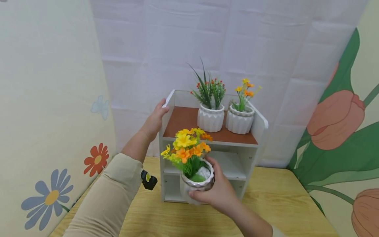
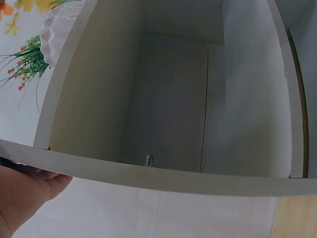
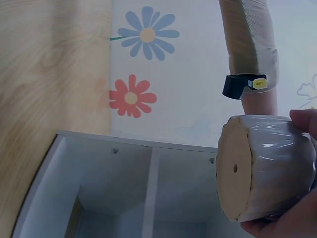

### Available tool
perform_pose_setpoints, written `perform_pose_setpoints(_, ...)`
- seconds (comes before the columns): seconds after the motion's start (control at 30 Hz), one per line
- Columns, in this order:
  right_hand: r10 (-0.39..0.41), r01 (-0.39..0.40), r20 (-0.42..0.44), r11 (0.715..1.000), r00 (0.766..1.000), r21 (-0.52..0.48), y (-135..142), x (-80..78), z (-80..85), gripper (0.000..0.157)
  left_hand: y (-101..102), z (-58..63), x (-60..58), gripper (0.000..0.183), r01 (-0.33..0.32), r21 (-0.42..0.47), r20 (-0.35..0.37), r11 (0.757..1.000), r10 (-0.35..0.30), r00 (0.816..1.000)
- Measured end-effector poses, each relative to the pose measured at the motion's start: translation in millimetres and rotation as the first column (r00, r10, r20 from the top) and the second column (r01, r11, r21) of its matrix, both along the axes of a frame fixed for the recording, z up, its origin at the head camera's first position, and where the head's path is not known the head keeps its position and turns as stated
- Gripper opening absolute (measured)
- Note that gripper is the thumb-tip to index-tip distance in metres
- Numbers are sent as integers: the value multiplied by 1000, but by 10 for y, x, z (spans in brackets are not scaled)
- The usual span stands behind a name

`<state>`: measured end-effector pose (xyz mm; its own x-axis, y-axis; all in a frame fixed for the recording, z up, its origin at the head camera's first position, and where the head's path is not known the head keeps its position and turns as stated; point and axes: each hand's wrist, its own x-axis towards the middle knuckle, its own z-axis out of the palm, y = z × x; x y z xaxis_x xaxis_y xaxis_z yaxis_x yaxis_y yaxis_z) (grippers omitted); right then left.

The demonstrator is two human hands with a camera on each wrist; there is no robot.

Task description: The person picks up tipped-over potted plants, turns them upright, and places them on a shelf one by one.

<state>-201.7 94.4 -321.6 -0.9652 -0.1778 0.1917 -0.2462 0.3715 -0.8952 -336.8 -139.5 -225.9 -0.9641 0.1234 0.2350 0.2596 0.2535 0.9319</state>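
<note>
My right hand [image 1: 220,194] holds a white ribbed pot [image 1: 189,192] of yellow and orange flowers [image 1: 185,144] in front of the shelf, thumb on the near side and fingers round the far side. The right wrist view shows this pot's pale underside [image 3: 235,168] with a small hole, raised off the table. At the top of the shelf unit's left side panel [image 1: 169,98], my left hand [image 1: 154,121] grips the edge. In the left wrist view, that hand [image 2: 29,196] lies against the panel's outer face, its fingertips partly hidden.
On the brown top shelf [image 1: 180,120] stand a white pot with red-dotted greenery [image 1: 211,118] and another with yellow-orange flowers [image 1: 240,120]. White compartments [image 1: 228,163] open below. The unit stands on a wooden table [image 1: 275,197] between a white backdrop [image 1: 189,39] and flower-printed side walls.
</note>
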Motion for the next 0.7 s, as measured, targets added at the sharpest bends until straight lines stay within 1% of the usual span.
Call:
perform_pose_setpoints(0.13, 21, -21, 16, 1000, 1000, -22, -21, -31, 121, 106, -5, -5, -22, 63, 2, 6, -4, 1000, -2, 1000)
perform_pose_setpoints(0.23, 18, -18, 33, 1000, 999, -12, -43, -59, 216, 106, -7, -7, -32, 63, 8, 18, 1, 1000, -8, 1000)
perform_pose_setpoints(0.37, 17, -16, 30, 1000, 999, -10, -75, -104, 337, 106, -5, -2, -24, 63, 23, 34, 11, 999, -23, 1000)
perform_pose_setpoints(0.47, 27, -27, 9, 1000, 1000, -14, -96, -135, 430, 105, -1, 2, -18, 64, 36, 66, 23, 997, -38, 999)
perform_pose_setpoints(0.57, 47, -47, -19, 999, 999, -21, -117, -177, 528, 103, 1, 7, -31, 64, 32, 85, 38, 996, -35, 999)
perform_pose_setpoints(0.7, 51, -52, -33, 998, 998, -27, -144, -240, 650, 104, -3, 12, -52, 65, 3, 49, 39, 999, -5, 999)
